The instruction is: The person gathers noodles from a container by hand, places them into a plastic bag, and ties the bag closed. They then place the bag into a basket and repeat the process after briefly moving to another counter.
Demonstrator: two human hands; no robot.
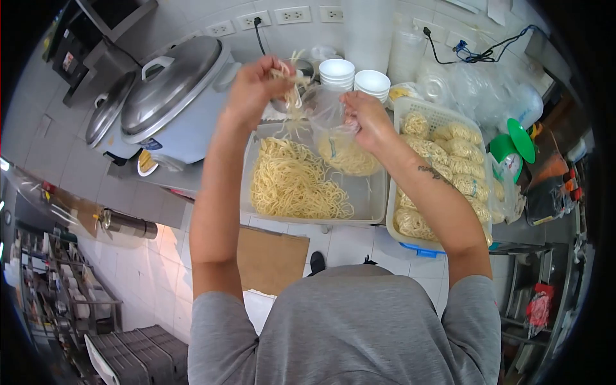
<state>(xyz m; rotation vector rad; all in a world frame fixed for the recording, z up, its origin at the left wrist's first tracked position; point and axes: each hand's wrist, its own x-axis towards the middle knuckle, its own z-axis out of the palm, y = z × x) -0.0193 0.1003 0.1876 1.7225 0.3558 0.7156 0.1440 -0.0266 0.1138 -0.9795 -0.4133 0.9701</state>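
My left hand is raised at the back of a clear plastic tub, its fingers closed on a small bunch of noodles with strands hanging down. Beside it, my right hand grips the top of a clear plastic bag. Noodles fill the bag's lower part, which hangs over the tub's right side. A large heap of loose yellow noodles lies in the left and middle of the tub.
Right of the tub, a basket holds several bagged noodle portions. Stacks of white bowls stand behind. Large lidded pots are at the left. A green scale and plastic bags sit at the right.
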